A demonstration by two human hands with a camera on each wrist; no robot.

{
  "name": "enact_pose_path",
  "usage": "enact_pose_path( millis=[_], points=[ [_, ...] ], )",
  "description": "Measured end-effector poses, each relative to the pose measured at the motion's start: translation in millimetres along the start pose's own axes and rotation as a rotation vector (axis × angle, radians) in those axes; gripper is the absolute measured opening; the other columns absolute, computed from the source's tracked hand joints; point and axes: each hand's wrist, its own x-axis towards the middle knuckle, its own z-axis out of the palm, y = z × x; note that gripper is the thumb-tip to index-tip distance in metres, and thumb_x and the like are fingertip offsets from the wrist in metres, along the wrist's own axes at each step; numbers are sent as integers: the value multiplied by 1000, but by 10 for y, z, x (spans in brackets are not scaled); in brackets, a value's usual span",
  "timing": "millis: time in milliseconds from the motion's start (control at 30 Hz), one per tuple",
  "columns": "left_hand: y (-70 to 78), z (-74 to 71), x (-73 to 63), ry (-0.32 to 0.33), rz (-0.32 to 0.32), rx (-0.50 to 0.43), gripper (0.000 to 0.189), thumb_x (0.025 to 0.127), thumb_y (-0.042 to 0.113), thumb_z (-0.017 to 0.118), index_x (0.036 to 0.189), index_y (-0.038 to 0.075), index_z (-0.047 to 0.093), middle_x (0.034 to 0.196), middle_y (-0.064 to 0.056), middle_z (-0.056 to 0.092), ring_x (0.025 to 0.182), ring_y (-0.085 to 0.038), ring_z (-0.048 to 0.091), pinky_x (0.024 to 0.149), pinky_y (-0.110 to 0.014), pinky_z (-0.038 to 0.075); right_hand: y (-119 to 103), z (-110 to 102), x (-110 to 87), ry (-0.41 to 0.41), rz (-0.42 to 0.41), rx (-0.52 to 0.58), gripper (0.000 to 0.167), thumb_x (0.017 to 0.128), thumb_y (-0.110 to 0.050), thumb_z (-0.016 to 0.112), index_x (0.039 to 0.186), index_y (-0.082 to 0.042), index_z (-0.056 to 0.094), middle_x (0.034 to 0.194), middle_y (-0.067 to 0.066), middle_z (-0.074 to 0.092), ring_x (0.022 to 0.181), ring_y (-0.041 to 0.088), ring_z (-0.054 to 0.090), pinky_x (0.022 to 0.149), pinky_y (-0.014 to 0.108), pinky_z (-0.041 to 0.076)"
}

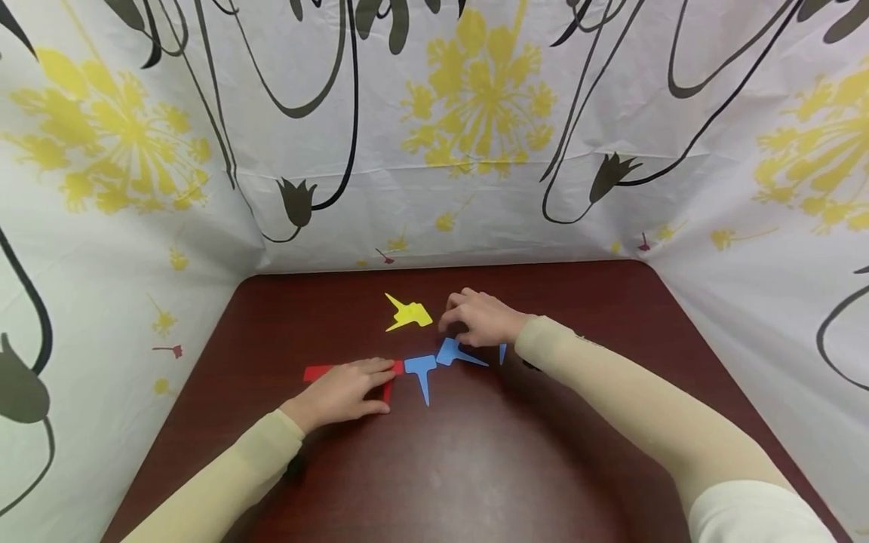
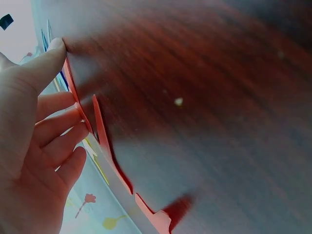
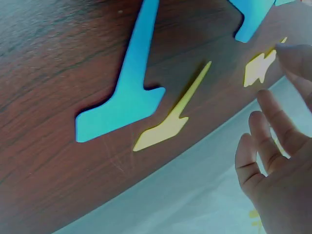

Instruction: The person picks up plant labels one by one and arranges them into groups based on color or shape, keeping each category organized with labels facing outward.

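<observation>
T-shaped plant labels in red, blue and yellow lie on a dark wooden table. My left hand point(image 1: 345, 391) rests over a red label point(image 1: 398, 367), its fingers extended and the thumb spread apart; more red labels point(image 2: 109, 141) lie beside it in the left wrist view. Two blue labels point(image 1: 422, 366) follow to the right of the red one. Over the second blue label point(image 1: 450, 351) hovers my right hand point(image 1: 483, 318), fingers loosely bent with nothing between them. Yellow labels point(image 1: 413, 313) overlap in a small heap left of its fingertips. The right wrist view shows a separate yellow label point(image 3: 168, 127).
Another blue label point(image 1: 502, 353) pokes out from under the right wrist. The wooden table point(image 1: 434, 475) ends at a rounded back edge. A white cloth point(image 1: 421, 219) printed with flowers hangs behind it and along both sides.
</observation>
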Motion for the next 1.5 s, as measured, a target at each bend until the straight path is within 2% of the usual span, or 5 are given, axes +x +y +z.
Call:
enact_pose_path(
  millis=[133,367,833,1100,1500],
  points=[
    [-12,3,8,14,12,-2,70,88,56,72,145,17,57,151,-3,50,138,-23,47,105,-43,46,8,16,-54,-36,55,-19,17,85,-34,80,100,-25,78,99,-5,56,90,15,46,67,31,46],
    [-21,3,19,23,13,-9,72,87,56,73,145,17,57,150,-4,51,137,-24,48,103,-44,48,-40,75,-151,-59,194,-4,28,77,-50,83,73,-27,70,86,-9,55,77,9,53,57,30,48],
    [-19,-2,27,23,-2,-12,72,86,57,73,145,19,57,150,-2,51,136,-23,49,103,-45,48,-187,280,-273,6,258,74,21,83,-28,77,66,-23,66,74,-8,54,64,8,52,50,27,46],
    [-40,3,44,17,-13,-5,73,85,58,73,146,20,57,151,-1,50,136,-23,49,103,-46,48,-329,316,-357,57,309,159,44,86,-23,74,48,-18,53,42,-8,37,38,10,39,39,23,25],
    [-31,4,34,13,-19,-15,73,85,57,74,146,20,56,151,-1,49,137,-23,48,103,-46,48,-531,405,-393,121,396,187,45,86,-24,75,46,-20,56,39,-8,39,38,12,42,36,23,22]
  ],
)
